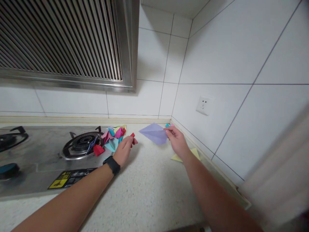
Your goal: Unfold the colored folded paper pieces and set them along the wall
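A purple sheet of paper with fold creases is pinched at its right corner by my right hand, just above the counter. My left hand, with a black watch on its wrist, is closed; a small red folded paper shows at its fingertips. Beside that hand lies a pile of folded papers in pink, light blue, yellow and red. A separate red folded paper rests at the stove's edge. Partly behind my right forearm is a yellow folded paper.
A steel gas stove with black burners takes up the left side, under a range hood. The speckled counter meets tiled walls at a corner. Small blue paper lies there. A socket is on the right wall.
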`<state>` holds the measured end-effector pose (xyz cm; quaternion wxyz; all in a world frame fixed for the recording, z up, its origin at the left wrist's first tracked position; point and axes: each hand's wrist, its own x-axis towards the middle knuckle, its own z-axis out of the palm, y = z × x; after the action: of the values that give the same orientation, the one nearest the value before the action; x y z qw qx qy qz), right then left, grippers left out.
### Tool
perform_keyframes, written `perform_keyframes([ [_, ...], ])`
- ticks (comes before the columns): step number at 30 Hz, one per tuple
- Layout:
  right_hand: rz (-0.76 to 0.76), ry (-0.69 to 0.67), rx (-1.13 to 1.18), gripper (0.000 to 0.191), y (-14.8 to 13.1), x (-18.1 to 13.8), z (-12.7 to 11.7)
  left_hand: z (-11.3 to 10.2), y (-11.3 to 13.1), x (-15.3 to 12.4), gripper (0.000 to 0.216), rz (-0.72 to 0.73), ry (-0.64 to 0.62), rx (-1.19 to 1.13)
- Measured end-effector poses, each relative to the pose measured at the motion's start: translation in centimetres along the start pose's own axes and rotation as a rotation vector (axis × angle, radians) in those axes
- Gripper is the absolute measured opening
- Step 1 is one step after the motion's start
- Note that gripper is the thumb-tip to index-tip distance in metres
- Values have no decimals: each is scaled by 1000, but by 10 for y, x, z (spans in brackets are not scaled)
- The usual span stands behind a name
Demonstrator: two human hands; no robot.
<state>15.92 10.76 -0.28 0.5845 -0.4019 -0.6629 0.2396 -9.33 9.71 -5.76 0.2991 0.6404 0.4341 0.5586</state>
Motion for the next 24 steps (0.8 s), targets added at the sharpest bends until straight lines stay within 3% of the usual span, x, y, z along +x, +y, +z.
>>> perform_keyframes([
  [5,49,-170,-281,25,-18,-6,-68,-2,4,-2,43,80,-96,100],
  [10,141,-231,-684,24,-12,-14,-124,0,8,-5,41,202,-220,214],
  [13,148,-286,-854,24,-1,-15,-134,3,9,-7,40,251,-270,282],
  [19,151,-459,-1206,23,19,-13,-131,5,7,-8,41,308,-310,358],
  [24,167,-503,-1314,25,23,-16,-128,6,7,-7,40,321,-318,371],
])
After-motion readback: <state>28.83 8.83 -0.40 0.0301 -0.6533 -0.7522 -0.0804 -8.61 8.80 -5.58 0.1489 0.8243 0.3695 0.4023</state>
